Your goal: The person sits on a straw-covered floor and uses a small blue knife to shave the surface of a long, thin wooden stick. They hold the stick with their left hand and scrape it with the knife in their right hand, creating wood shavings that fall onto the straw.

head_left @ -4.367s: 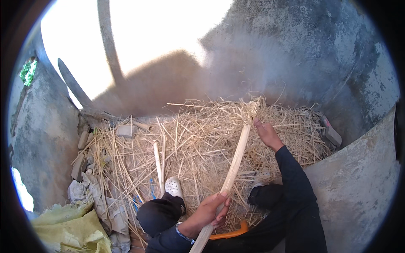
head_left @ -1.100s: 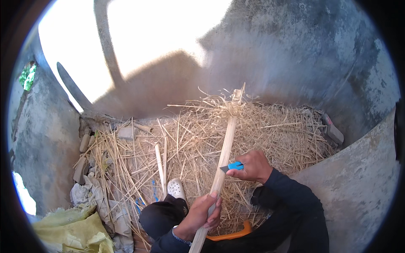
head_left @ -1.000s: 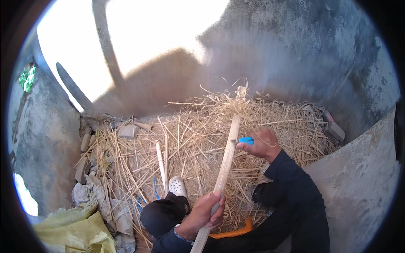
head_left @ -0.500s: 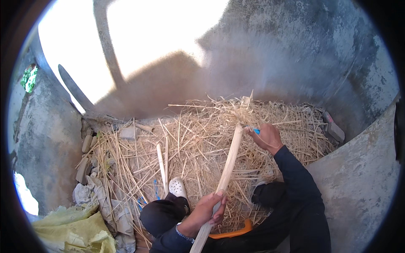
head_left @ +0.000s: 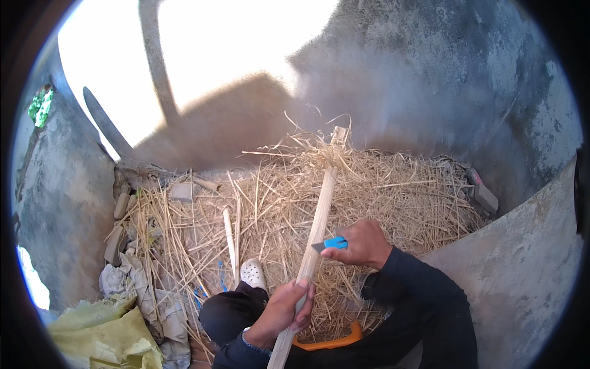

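Weathered grey walls (head_left: 399,92) are enclosing a floor of loose shavings (head_left: 424,190). Over these, a pale wooden strip (head_left: 320,221) is slanting up from the lower edge. The left hand (head_left: 286,310) is wrapping its lower part; the right hand (head_left: 362,243) is clamping a blue knife (head_left: 336,243), its blade meeting the strip just above. Farther out, an orange handle (head_left: 335,340), a white shoe (head_left: 252,275) and crumpled yellowish sheeting (head_left: 110,335) are lying around.

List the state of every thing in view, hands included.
Left hand: closed around the wooden strip
Right hand: closed on the blue knife
Blue knife: blade exposed, at the strip's edge
Wooden strip: held slantwise, shavings bunched near its far end
Shavings: thin, curled
Straw: loose, scattered
White clog: worn
Yellow sheet: crumpled
Orange tool: lying down, partly hidden
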Tool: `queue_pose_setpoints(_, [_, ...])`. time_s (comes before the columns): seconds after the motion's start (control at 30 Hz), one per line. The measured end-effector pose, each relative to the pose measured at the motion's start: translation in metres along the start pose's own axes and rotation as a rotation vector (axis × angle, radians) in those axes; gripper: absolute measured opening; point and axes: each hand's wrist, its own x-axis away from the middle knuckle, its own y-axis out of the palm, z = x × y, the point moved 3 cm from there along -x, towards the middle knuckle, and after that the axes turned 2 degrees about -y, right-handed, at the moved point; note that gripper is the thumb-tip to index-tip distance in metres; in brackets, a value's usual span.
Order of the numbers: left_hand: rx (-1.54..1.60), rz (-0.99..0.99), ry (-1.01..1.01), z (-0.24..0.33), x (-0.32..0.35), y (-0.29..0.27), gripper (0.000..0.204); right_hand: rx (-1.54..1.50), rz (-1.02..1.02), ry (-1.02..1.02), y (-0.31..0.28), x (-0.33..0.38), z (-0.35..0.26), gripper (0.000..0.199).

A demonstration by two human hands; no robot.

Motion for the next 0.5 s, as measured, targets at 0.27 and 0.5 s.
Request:
queue_pose_setpoints(0.27, [-0.008, -0.001, 0.003, 0.000, -0.003, -0.002, 0.031, -0.012, 0.120, -0.006, 0.008, -0.008, 0.014, 0.072])
queue_pose_setpoints(0.5, [-0.018, -0.027, -0.031, -0.010, -0.005, 0.010, 0.033, 0.190, 0.137, 0.347, -0.027, -0.030, 0.085, 0.076])
